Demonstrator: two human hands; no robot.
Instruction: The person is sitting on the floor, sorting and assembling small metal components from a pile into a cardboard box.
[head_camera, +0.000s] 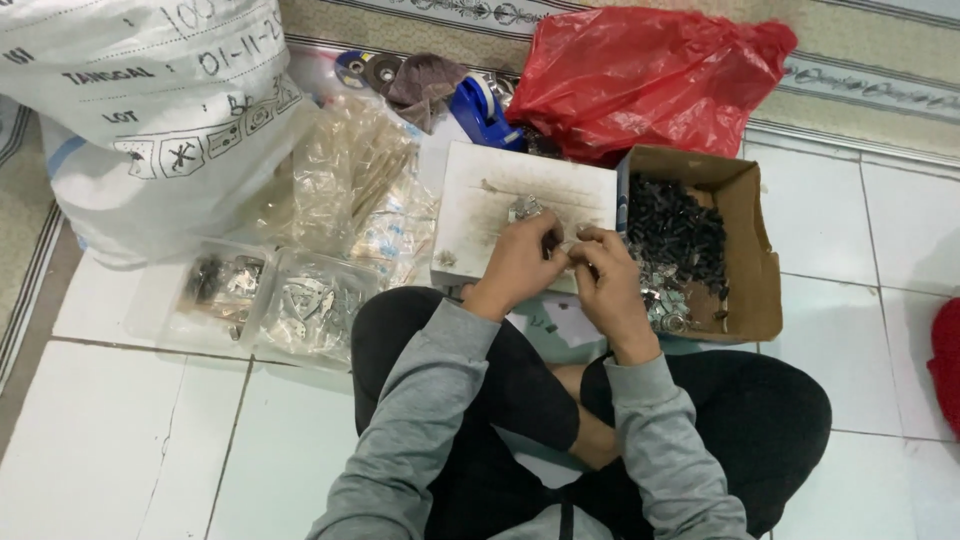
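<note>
— What are the hands doing?

— Both meet over the white board (530, 205) lying on the tiled floor (120, 450). The left hand (520, 265) and the right hand (605, 280) have their fingers pinched narrow around something small between them; I cannot tell what it is. A small metal part (524, 208) lies on the board just beyond the left hand.

— And the supply?

— The cardboard box (750, 260) of dark and silvery hardware sits just right of the right hand. Two clear plastic trays (265, 300) of metal pieces lie to the left.

— Any advice?

— I'd judge it best to keep the pinch low over the board, so a dropped piece lands there.
</note>
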